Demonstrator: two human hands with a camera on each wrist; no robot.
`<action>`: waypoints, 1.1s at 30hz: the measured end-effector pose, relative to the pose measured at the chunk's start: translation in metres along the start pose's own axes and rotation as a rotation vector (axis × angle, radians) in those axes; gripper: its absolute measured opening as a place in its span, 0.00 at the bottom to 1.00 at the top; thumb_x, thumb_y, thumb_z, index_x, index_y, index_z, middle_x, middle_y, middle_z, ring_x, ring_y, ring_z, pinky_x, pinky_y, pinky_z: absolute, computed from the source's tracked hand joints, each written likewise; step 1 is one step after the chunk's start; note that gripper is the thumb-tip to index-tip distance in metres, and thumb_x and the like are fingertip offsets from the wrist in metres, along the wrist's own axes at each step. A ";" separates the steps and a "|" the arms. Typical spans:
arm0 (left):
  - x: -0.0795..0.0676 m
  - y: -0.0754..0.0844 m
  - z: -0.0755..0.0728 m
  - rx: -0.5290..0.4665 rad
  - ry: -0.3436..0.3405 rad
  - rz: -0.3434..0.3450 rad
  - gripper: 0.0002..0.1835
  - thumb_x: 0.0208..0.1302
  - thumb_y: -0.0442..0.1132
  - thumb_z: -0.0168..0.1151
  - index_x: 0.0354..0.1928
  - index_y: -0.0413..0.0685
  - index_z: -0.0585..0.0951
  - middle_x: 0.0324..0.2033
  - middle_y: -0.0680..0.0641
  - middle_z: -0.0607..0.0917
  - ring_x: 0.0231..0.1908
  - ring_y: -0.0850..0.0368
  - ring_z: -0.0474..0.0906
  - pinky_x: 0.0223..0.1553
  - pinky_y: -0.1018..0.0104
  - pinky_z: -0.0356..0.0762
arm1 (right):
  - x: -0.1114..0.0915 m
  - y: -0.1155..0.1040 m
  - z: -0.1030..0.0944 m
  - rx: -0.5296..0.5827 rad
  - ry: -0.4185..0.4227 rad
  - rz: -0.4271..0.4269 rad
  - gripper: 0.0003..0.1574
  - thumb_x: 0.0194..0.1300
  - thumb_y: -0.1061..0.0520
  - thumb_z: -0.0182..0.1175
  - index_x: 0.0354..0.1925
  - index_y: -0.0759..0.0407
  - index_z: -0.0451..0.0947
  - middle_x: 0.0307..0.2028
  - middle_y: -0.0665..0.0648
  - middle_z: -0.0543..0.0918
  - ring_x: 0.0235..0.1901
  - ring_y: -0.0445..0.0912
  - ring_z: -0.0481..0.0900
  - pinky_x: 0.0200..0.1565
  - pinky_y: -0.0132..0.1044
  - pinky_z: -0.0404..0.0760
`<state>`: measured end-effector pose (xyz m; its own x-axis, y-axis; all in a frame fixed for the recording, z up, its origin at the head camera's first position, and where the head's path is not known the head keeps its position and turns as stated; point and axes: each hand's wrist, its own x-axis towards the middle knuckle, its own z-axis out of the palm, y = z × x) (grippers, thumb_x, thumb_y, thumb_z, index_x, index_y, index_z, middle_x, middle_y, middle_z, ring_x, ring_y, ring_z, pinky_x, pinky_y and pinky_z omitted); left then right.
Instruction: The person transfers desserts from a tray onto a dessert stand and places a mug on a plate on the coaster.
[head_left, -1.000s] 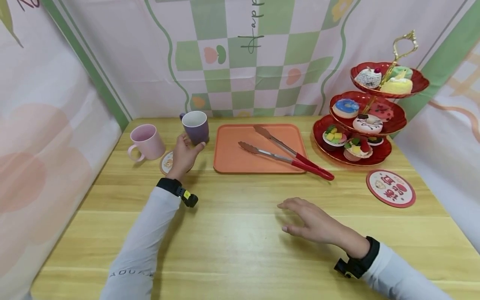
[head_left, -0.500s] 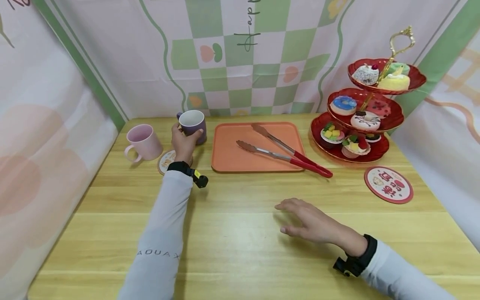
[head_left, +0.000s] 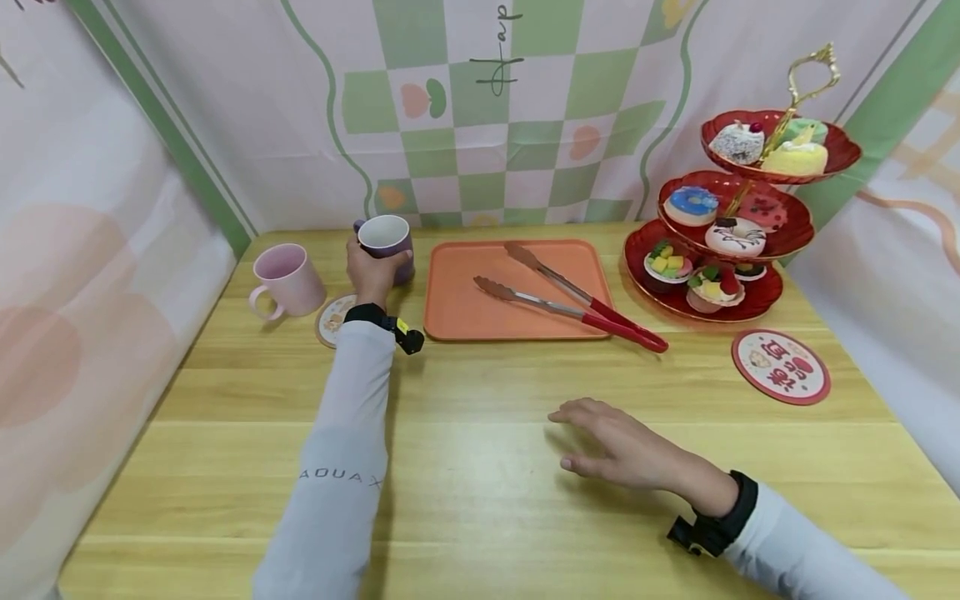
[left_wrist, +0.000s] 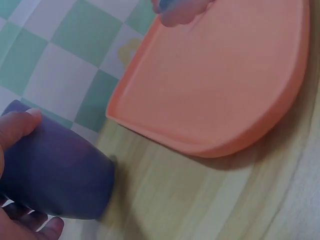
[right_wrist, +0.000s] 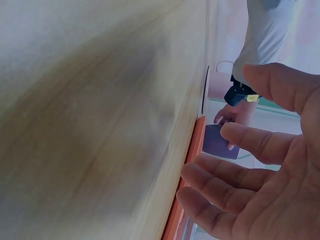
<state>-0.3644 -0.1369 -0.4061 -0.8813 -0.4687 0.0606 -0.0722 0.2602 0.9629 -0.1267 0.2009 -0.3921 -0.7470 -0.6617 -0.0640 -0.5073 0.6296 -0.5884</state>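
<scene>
At the back left of the table stands a purple mug, white inside. My left hand grips it round the body, thumb on the near side. In the left wrist view the thumb lies along the mug near its rim and fingertips show below it. Left of this hand is a pink mug, and partly behind the wrist lies a round coaster. My right hand is held over the front right of the table, fingers loosely extended, holding nothing.
An orange tray lies right of the purple mug, with red-handled tongs across it. At the back right, a red three-tier stand bears several cakes and donuts. A red-rimmed coaster lies in front of it.
My left hand has moved forward and right, and its fingers have closed round the purple mug. The mug has hardly shifted. The right hand stays in place.
</scene>
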 end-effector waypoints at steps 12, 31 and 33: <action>0.003 -0.009 0.002 0.030 0.005 -0.016 0.48 0.43 0.43 0.76 0.66 0.49 0.59 0.58 0.46 0.71 0.59 0.53 0.65 0.58 0.64 0.62 | 0.001 0.000 0.001 0.008 -0.008 -0.006 0.33 0.64 0.44 0.59 0.59 0.63 0.69 0.57 0.63 0.70 0.57 0.57 0.67 0.53 0.57 0.67; -0.001 -0.008 0.000 -0.012 0.001 0.021 0.47 0.44 0.42 0.75 0.66 0.47 0.60 0.59 0.46 0.71 0.59 0.55 0.65 0.58 0.66 0.62 | 0.002 0.002 0.003 0.012 -0.005 -0.016 0.33 0.64 0.44 0.58 0.59 0.63 0.70 0.57 0.62 0.71 0.56 0.56 0.67 0.53 0.57 0.67; -0.001 -0.008 -0.001 -0.014 -0.003 0.025 0.47 0.44 0.43 0.75 0.66 0.48 0.60 0.59 0.47 0.70 0.59 0.55 0.65 0.57 0.67 0.62 | 0.002 0.003 0.003 0.006 -0.005 -0.012 0.33 0.64 0.44 0.59 0.59 0.63 0.70 0.57 0.62 0.71 0.56 0.56 0.67 0.53 0.57 0.67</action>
<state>-0.3627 -0.1392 -0.4133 -0.8842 -0.4595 0.0837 -0.0436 0.2597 0.9647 -0.1284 0.2002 -0.3961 -0.7389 -0.6711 -0.0612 -0.5132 0.6193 -0.5943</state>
